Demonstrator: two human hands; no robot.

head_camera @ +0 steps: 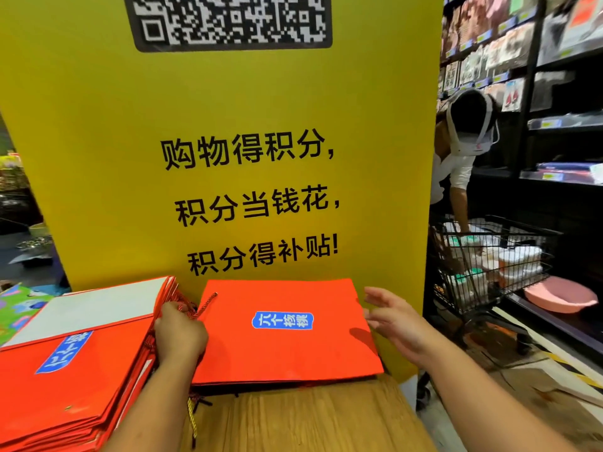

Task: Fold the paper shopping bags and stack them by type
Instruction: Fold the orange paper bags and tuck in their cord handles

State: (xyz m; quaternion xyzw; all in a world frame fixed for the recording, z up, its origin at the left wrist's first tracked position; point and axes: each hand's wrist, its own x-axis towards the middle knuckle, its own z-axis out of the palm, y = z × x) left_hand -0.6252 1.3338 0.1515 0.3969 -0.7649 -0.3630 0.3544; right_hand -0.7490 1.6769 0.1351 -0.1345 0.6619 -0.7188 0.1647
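The left hand (pixel 181 334) pinches the cord handles (pixel 188 307) between the flattened red paper bag (pixel 284 347) on the table (pixel 310 419) and the stack of folded bags (pixel 75 380) (probably tucking them in), while the right hand (pixel 396 321) hovers spread beside the bag's right edge.

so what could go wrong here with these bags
1. The left hand grips the cord handles between the left stack and the flat red bag; tugging could skew either.
2. The right hand hovers open, so that bag may slide.
3. The loose cord on the table could snag.
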